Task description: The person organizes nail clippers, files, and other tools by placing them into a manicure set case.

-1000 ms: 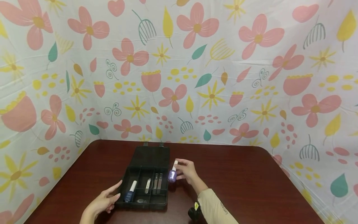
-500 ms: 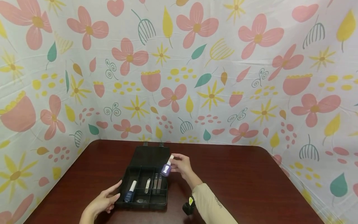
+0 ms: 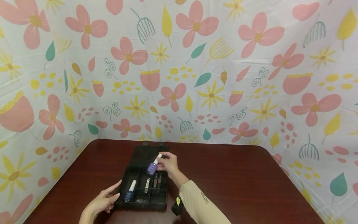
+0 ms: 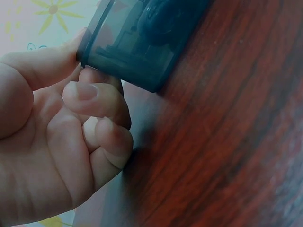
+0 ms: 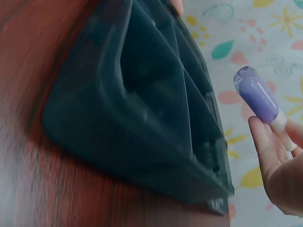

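My right hand (image 3: 168,164) pinches a bottle of purple nail polish (image 3: 152,168) by its white cap. The bottle hangs tilted over the back compartments of a black divided box (image 3: 158,206); the right wrist view shows the nail polish (image 5: 258,94) beside the box wall (image 5: 118,146). My left hand (image 3: 101,200) holds the box at its left side near the front corner, thumb and finger at the rim in the left wrist view, other fingers curled. Inside the box lie a dark blue nail polish bottle (image 3: 129,193), a nail clipper (image 3: 147,185) and two slim tools (image 3: 158,181).
The box's lid (image 3: 148,155) lies folded back behind it. A small clear item (image 3: 140,201) is in the front compartment. All stands on a dark red wooden table (image 3: 237,186), with a flower-patterned curtain (image 3: 212,74) behind and at both sides.
My right hand has carried the purple nail polish left, from beside the box to above its back compartments. The left hand has stayed at the box's side.
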